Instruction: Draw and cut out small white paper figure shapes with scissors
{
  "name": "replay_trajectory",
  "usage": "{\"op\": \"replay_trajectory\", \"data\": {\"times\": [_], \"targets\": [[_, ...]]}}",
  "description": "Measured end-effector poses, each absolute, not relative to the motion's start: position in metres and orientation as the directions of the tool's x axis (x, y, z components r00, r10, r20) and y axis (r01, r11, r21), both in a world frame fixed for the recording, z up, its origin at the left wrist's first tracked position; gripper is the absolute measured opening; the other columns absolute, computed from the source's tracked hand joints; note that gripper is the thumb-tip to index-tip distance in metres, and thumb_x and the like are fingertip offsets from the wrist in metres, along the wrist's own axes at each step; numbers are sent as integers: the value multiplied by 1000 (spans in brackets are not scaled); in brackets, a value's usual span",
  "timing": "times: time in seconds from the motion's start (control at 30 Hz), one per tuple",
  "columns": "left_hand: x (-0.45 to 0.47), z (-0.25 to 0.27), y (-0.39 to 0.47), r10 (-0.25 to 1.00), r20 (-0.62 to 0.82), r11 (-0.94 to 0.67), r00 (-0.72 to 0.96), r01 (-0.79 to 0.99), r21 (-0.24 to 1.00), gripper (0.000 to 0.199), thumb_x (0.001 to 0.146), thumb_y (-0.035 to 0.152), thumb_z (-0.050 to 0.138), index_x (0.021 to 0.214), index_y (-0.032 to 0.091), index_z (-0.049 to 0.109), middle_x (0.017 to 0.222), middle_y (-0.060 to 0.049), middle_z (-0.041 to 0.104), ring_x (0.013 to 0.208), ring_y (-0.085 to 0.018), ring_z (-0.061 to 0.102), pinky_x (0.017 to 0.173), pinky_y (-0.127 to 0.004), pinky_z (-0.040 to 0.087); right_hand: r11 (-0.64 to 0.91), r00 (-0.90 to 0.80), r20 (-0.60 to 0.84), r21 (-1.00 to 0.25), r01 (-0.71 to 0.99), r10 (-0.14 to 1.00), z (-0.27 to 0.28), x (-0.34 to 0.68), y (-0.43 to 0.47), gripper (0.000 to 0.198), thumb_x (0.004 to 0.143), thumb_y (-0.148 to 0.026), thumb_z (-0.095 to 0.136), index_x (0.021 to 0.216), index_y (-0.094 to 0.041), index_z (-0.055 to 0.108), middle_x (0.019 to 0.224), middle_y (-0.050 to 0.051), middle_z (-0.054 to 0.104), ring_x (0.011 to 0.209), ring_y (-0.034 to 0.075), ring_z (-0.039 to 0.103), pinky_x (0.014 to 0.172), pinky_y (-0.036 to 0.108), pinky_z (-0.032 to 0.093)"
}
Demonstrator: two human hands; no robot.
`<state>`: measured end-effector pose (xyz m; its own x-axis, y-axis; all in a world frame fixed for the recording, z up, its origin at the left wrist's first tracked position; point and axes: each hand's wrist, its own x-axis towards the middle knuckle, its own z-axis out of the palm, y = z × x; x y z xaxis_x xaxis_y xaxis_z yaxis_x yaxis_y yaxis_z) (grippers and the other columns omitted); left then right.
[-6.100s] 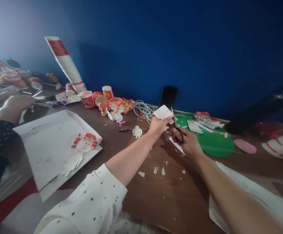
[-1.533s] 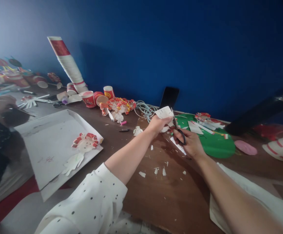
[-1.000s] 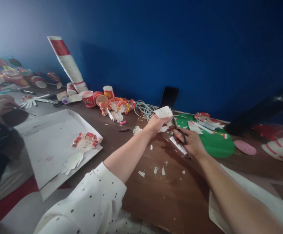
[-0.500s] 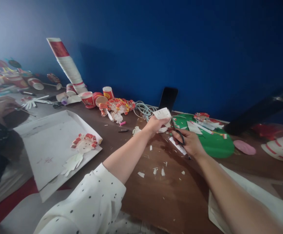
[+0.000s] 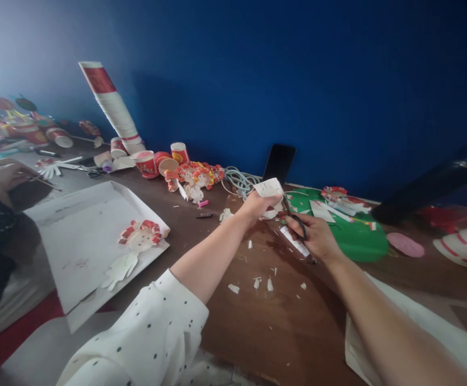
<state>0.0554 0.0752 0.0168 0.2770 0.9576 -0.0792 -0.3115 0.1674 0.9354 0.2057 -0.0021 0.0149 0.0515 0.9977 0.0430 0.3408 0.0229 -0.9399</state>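
Note:
My left hand (image 5: 260,207) pinches a small piece of white paper (image 5: 269,187) above the brown table (image 5: 233,327). Black-handled scissors (image 5: 299,227) are gripped in my right hand (image 5: 317,236), their blades pointing up at the paper's right edge. Whether the blades touch the paper is hard to make out. Below the hands, white paper scraps (image 5: 270,284) lie scattered on the table. A narrow printed white strip (image 5: 294,241) rests just under the scissors.
A phone (image 5: 279,163) leans on the blue wall behind a coiled cable (image 5: 239,181). Right of my hands lies a green sheet (image 5: 354,238) with paper bits. Paper cups (image 5: 145,163) and a tall leaning cup stack (image 5: 115,110) stand left. Another person's hand (image 5: 0,179) works at far left.
Both hands keep nearly the same pose, paper and scissors still held. The whole view has shifted very slightly.

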Motion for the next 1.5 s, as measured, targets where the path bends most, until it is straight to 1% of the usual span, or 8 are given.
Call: {"op": "replay_trajectory", "data": {"times": [0.27,0.47,0.57,0.7,0.83,0.97,1.3,1.5], "targets": [[55,18,74,957,-73,163,279,-313,936,12,74,16,69,85,12,66,79,-7,68,61,-13,60,62,-28,50,21,57,44,-934,356,997,17,204,-3,52,72,-60,68,92,-14,77,52,-2,51,50,10,41,47,24,31],[55,19,74,957,-70,164,282,-322,932,12,74,16,68,85,12,65,77,-7,67,59,-13,60,59,-27,49,12,66,35,-944,329,997,15,203,-3,52,72,-59,69,96,-14,77,54,-2,52,50,10,41,46,24,31],[56,20,73,956,-82,179,283,-336,925,13,74,16,69,86,12,65,80,-7,68,60,-13,61,61,-28,50,20,78,49,-939,344,996,14,203,-2,52,72,-59,68,98,-14,77,52,-2,50,49,10,40,46,24,32],[56,18,74,961,-94,189,262,-366,911,18,72,19,73,88,13,67,84,-8,70,63,-14,63,65,-29,51,34,90,70,-936,350,994,13,203,-2,55,72,-59,69,104,-14,76,54,-2,53,50,10,43,48,25,33],[56,11,80,970,-84,168,230,-372,913,22,69,26,76,86,13,69,80,-7,71,62,-15,64,63,-29,51,13,84,43,-942,335,995,11,203,-1,56,71,-57,70,106,-14,76,55,-1,54,51,10,44,49,25,35],[56,7,83,972,-58,139,228,-358,923,21,70,26,75,86,13,70,79,-7,71,63,-16,64,64,-29,51,10,78,35,-951,309,996,9,203,-1,56,71,-57,71,108,-14,75,57,-1,56,52,11,46,50,24,36],[54,12,80,955,-34,138,293,-343,929,17,72,22,74,85,12,69,81,-8,71,67,-14,64,68,-28,50,26,90,59,-941,338,994,13,202,-3,59,69,-61,70,105,-14,76,56,0,58,50,11,46,49,25,37],[53,12,81,945,-35,152,325,-343,927,19,71,22,74,86,12,68,76,-7,71,64,-14,63,63,-27,50,40,75,70,-938,344,995,12,204,-2,57,71,-60,69,103,-14,76,55,0,56,50,11,44,48,24,35]]}}
